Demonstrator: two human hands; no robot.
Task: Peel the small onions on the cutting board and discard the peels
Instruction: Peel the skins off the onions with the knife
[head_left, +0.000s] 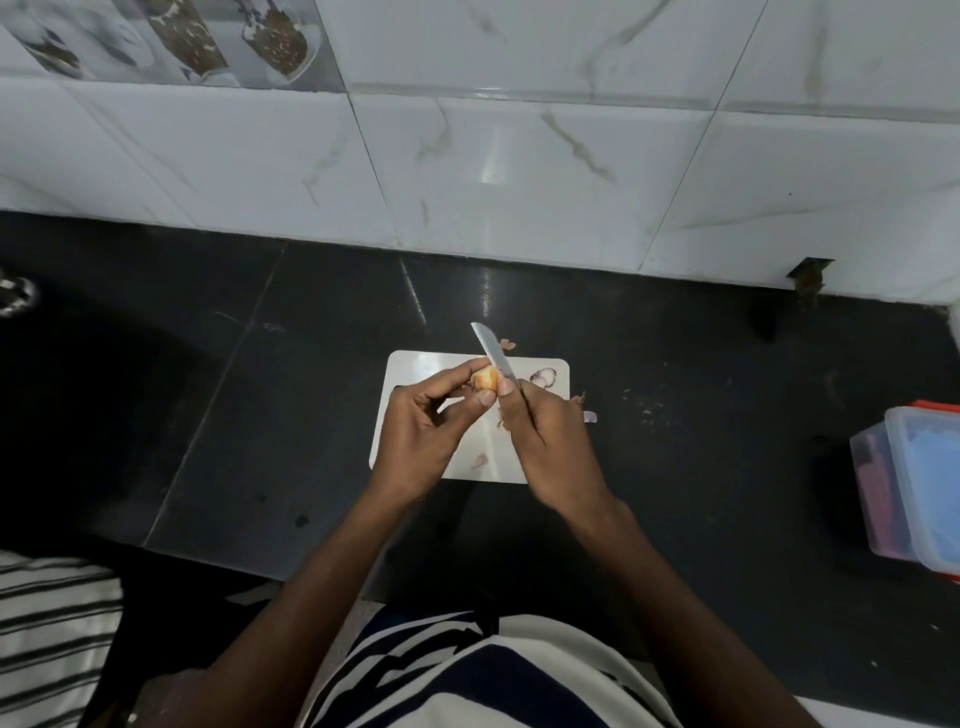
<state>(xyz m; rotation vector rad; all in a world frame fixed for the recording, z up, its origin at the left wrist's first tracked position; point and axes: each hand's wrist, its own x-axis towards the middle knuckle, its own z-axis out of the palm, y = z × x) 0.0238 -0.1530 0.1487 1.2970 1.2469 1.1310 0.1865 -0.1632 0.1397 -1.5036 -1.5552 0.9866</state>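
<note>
Quite a bit we can't make out here. The small onion is mostly buried between fingertips, so we only see a pale yellowish patch of it and can't tell how much skin is left on. The knife's handle is swallowed completely by the right hand; only the blade shows, poking up and away past the far edge of the cutting board. On the board's far right corner there's a purplish onion piece, too blurry to say if it's peeled or just skin. Peel scraps sit just off the board's right edge on the dark counter, one more bit beyond the far edge, and a small pinkish scrap near the near edge. At the right side of the counter some plastic containers are cut off by the frame, contents unclear.

Hands: both are raised over the middle of the board, forearms coming in from the near side. Our left hand pinches the onion with thumb and fingertips, palm turned inward. Our right hand is clenched around the knife, thumb pressed up against the onion, blade resting against its right side.
</note>
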